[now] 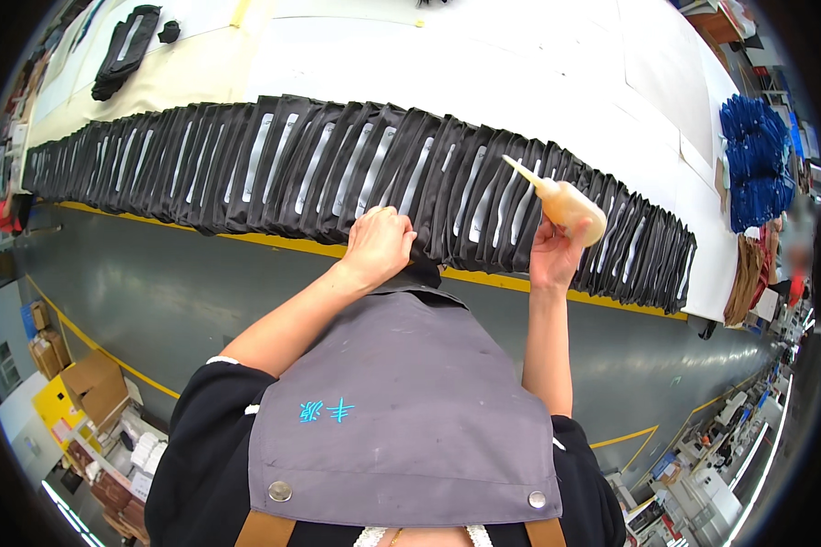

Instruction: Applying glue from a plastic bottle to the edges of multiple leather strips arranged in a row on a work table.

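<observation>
Black cloth pieces (351, 178) stand packed upright in one long row along the near edge of the white bench (520, 73), many showing a pale strip. From the left, a person in red (5, 215) is at the edge of view, with cardboard boxes (96, 387) lower down; a folded black bundle (126, 50) and a small black scrap (169, 33) lie on the bench beyond the row. The left hand (380, 242) is curled at the row's near side, covering some pieces. The right hand (556, 260) holds a cream squeeze bottle (575, 214), its thin nozzle slanting up and left across the pieces. At far right sit a blue cloth stack (755, 164) and brown cloth (746, 283)

Hard to make out: the row's small, crowded left end; the left hand's fingertips, tucked from sight, so I cannot tell whether they pinch cloth; the pieces behind the bottle; the right fingers, partly hidden by it; and the blurred clutter at the right rim, cut off by darkness
</observation>
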